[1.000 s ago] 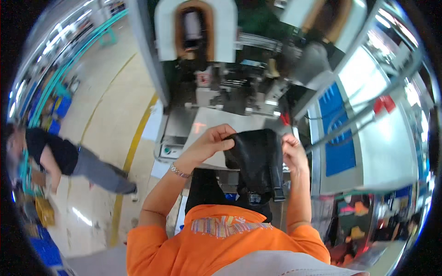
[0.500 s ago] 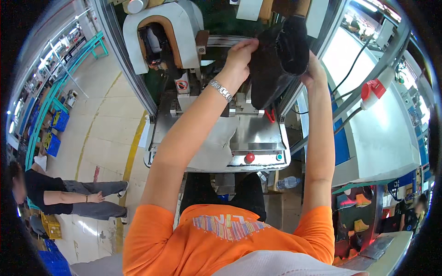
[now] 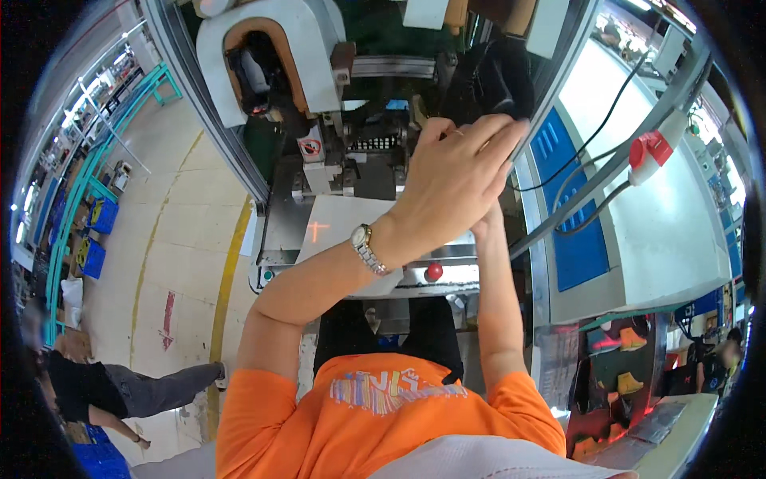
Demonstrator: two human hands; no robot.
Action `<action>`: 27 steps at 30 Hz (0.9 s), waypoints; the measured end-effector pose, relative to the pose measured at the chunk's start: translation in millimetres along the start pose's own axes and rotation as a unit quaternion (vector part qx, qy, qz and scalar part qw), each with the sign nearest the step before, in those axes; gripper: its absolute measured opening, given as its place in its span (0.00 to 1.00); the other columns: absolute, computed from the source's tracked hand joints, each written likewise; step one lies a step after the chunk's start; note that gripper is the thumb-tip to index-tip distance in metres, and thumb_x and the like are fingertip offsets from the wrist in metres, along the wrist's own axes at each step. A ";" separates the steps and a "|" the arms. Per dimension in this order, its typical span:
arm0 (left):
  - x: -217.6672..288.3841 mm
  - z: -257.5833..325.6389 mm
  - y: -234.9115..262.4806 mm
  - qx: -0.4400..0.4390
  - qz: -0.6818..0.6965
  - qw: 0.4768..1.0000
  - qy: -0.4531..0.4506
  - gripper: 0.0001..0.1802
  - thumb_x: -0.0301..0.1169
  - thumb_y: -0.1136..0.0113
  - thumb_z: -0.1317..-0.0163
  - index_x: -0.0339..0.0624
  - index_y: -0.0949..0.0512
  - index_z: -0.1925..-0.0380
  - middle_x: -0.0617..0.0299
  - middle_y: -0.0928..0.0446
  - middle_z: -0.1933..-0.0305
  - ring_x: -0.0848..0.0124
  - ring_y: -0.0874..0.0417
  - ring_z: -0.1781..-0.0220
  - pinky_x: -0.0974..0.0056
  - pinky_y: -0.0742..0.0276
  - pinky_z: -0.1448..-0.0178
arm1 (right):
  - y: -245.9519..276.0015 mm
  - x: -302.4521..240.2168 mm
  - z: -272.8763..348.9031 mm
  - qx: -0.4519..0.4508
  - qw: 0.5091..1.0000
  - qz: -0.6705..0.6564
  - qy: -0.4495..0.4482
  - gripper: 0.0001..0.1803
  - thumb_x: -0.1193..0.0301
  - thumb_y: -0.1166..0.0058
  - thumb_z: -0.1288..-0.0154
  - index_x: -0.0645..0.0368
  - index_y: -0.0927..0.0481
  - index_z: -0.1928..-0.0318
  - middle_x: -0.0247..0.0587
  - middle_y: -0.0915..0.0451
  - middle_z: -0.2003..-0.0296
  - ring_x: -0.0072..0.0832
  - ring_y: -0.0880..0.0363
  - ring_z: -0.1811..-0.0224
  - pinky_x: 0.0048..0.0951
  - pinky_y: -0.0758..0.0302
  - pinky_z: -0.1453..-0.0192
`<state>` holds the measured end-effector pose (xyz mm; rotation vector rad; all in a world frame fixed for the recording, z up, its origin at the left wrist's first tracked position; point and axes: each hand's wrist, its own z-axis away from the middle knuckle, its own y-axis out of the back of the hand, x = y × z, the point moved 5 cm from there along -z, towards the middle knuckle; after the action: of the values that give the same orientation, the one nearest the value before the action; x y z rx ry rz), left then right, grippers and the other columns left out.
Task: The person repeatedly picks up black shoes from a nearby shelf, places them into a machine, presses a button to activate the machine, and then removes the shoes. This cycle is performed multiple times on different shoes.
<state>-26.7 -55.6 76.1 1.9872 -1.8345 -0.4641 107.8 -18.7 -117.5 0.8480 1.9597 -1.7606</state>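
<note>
A black shoe upper (image 3: 491,80) sits at the back right of the machine, at the lower end of a brown form. My left hand (image 3: 451,180) reaches across just in front of it, back of the hand up, with fingers stretched out and somewhat apart. Whether its fingertips touch the upper is unclear. Tucked beneath it is my right hand (image 3: 488,219), most of it covered, so its fingers and anything in them are hidden. Below my left wrist, a pale sheet (image 3: 339,219) bearing a lit orange cross lies on the machine's metal table.
A white arched machine head (image 3: 271,56) with a tan lining stands at the left. The table's front edge has a red button (image 3: 434,271). A red-and-white plug connector (image 3: 650,152) hangs at the right. A person in black (image 3: 104,383) is on the floor at left.
Both hands held the black upper up at the form; now it sits farther back. My left hand has come right and nearer, over my right hand, which has moved left. The person at left has shifted.
</note>
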 end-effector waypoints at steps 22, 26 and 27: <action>3.0 61.0 -79.5 -0.069 -0.055 0.987 0.136 0.34 0.28 0.47 0.51 0.42 0.43 0.42 0.53 0.39 0.44 0.59 0.27 0.56 0.57 0.33 0.55 | 55.3 27.9 -4.4 0.123 0.983 0.115 0.076 0.23 0.53 0.55 0.40 0.54 0.33 0.50 0.40 0.29 0.56 0.32 0.33 0.53 0.37 0.36 0.51; 3.3 61.9 -80.3 -0.084 -0.055 0.984 0.147 0.33 0.27 0.47 0.52 0.41 0.42 0.42 0.53 0.39 0.44 0.59 0.27 0.55 0.57 0.33 0.55 | 61.2 30.0 -10.2 0.129 0.981 0.124 0.074 0.22 0.53 0.55 0.40 0.55 0.32 0.52 0.41 0.28 0.57 0.32 0.32 0.54 0.36 0.35 0.52; 2.7 59.9 -81.1 -0.083 -0.064 0.984 0.141 0.33 0.27 0.47 0.52 0.41 0.42 0.43 0.53 0.39 0.44 0.59 0.27 0.55 0.57 0.33 0.56 | 62.8 28.3 -14.4 0.130 0.981 0.123 0.077 0.22 0.54 0.55 0.40 0.55 0.32 0.52 0.41 0.28 0.58 0.32 0.32 0.55 0.36 0.35 0.52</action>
<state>14.1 -56.9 -16.1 1.9504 -1.4562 -0.3392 129.3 3.0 -180.9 1.2894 1.6470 -1.8705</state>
